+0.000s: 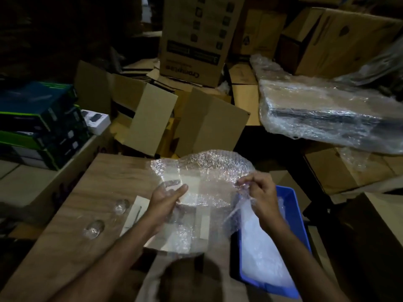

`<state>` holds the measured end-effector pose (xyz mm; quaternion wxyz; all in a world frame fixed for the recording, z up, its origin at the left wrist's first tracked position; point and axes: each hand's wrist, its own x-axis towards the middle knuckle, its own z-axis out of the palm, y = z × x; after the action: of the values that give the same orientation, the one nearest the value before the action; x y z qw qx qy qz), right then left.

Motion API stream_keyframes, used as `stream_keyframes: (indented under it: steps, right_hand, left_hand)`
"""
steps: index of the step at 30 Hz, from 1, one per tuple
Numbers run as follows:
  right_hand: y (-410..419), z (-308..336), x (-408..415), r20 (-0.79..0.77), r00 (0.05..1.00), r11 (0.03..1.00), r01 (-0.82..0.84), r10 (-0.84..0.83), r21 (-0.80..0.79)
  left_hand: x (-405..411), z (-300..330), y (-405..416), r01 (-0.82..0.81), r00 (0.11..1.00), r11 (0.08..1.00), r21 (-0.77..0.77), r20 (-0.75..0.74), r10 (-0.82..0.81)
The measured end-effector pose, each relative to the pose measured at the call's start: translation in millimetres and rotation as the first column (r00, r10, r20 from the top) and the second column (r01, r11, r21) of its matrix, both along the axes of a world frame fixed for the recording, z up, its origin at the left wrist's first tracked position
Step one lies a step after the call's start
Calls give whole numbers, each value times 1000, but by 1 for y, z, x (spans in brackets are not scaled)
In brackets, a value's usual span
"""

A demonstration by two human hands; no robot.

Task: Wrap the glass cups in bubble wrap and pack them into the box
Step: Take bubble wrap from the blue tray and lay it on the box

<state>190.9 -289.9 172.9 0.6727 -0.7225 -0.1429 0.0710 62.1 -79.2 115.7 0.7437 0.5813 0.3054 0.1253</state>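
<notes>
Bubble wrap sheet held up at frame centre: right hand pinching its right edge, left hand with fingers extended against left edge. Two glass cups unwrapped, lower left on table. Likely fragile, slippery; best gripped round body. Wrap light, limp. Box beneath sheet blurred; blue bin contents indistinct.
</notes>
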Motion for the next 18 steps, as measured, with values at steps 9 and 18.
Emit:
stream_keyframes:
  steps: [9,18]
  right_hand:
    - [2,-41,2,-210,974,957,-136,82,-257]
    - [-16,-55,13,-352,868,842,-456,350,-286]
  left_hand:
    - [-41,-6,61,234,966,959,-161,-74,-248]
    - [-58,-27,78,200,976,962,187,-123,-179]
